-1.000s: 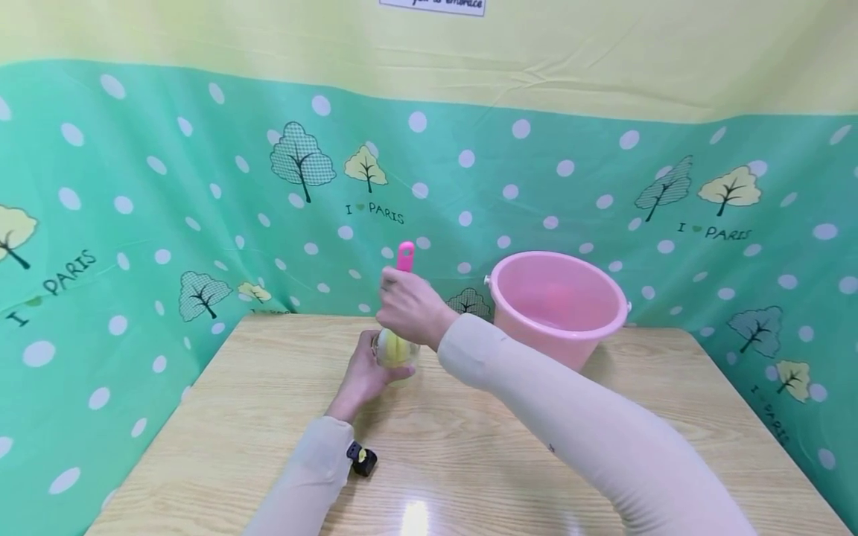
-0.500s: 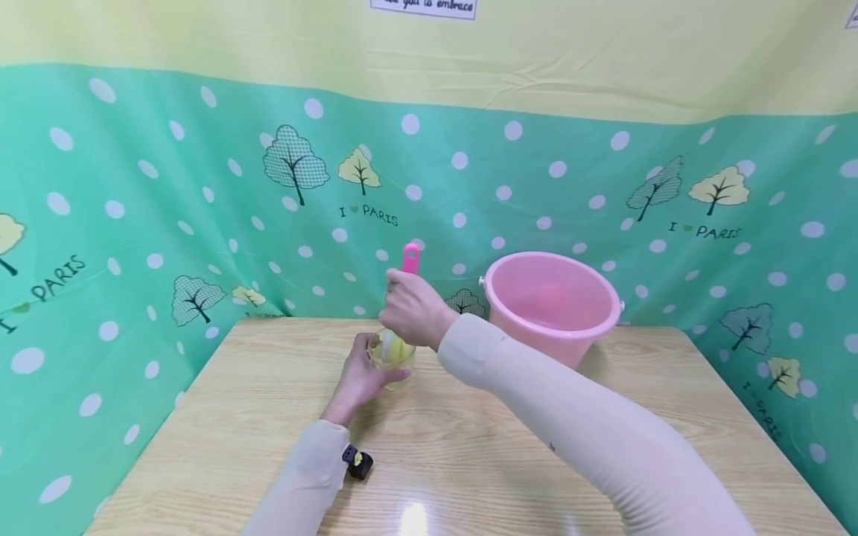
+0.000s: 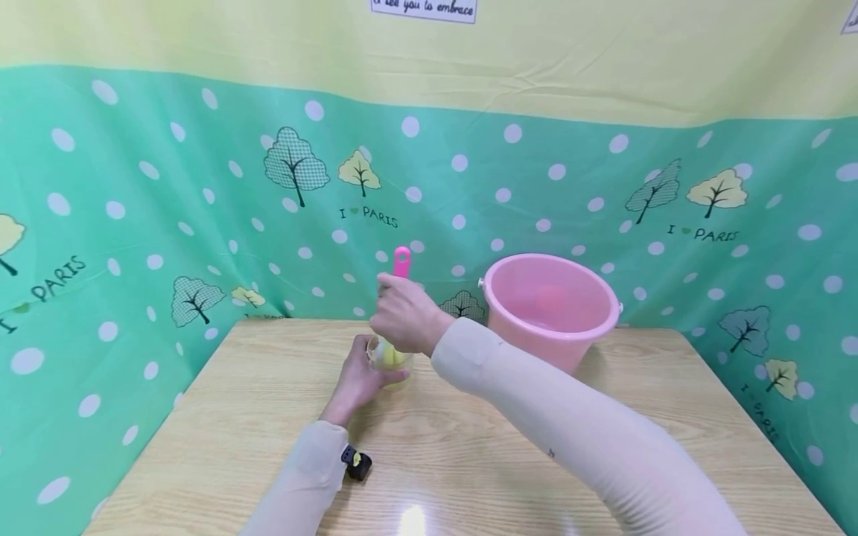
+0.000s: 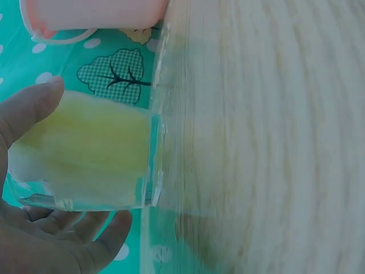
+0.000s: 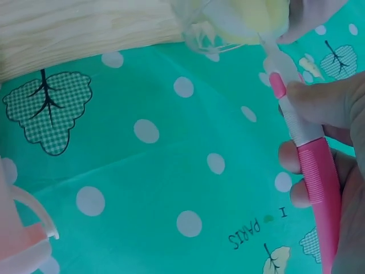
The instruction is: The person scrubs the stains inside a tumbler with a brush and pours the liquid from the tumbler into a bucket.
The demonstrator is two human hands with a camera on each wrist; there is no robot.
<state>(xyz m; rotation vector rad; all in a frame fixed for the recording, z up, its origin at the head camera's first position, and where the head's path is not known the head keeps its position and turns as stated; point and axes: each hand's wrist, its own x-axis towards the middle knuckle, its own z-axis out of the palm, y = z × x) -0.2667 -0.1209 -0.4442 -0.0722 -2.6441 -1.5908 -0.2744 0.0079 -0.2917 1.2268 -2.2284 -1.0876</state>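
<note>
My left hand [image 3: 357, 381] holds a clear glass cup [image 3: 400, 377] over the wooden table, thumb on one side and fingers on the other. Inside the cup sits a yellow and white sponge head [image 4: 85, 151], filling most of its width in the left wrist view. It belongs to a cup brush with a pink and white handle [image 5: 320, 182]. My right hand [image 3: 406, 316] grips that handle from above, thumb along its white part, and the pink end with its hanging hole stands out over the fist. In the head view this hand covers part of the cup's rim.
A pink bucket [image 3: 575, 350] stands at the table's back right, beyond my right sleeve [image 3: 570, 432]. A green polka-dot curtain [image 3: 429, 216] surrounds the wooden table [image 3: 429, 461] at the back and sides. A black device [image 3: 358, 464] is strapped at my left wrist.
My right hand and the brush handle shift slightly, the handle tilting right and then back left. The left hand keeps its hold on the cup. The view itself moves a little.
</note>
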